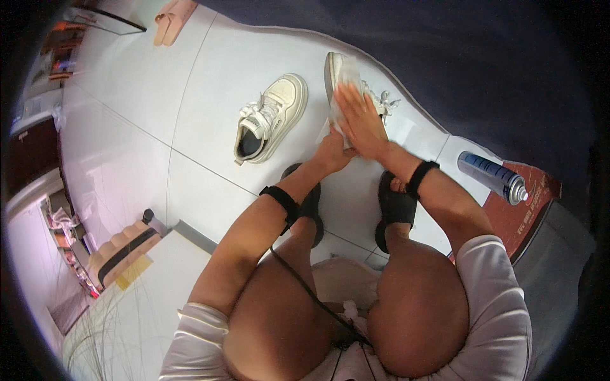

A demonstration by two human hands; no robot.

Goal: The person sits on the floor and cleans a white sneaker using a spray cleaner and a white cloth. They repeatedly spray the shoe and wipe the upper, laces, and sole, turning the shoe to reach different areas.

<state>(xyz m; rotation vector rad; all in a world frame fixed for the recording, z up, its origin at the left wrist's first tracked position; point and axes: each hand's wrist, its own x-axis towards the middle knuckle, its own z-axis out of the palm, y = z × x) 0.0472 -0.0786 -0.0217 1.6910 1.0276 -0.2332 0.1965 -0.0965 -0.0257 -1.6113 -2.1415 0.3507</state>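
Observation:
A cream lace-up sneaker point(331, 71) lies on the floor, largely covered by my hands and a thin white wipe point(350, 71). My right hand point(360, 119) is laid flat over the wipe and shoe, fingers stretched out and a little blurred. Just below it, my left hand point(335, 153) has its fingers curled around the near end of the wipe. Whether it also touches the shoe's heel is hidden. To the left stands the matching sneaker point(274, 116), upright and laced, with its dark insole showing.
A blue-and-silver spray can point(493, 177) lies on its side on a red printed box point(533, 209) at right. Dark fabric point(457, 57) hangs along the far side. Pink slippers point(174, 21) rest at upper left. A white tabletop point(162, 285) is at lower left.

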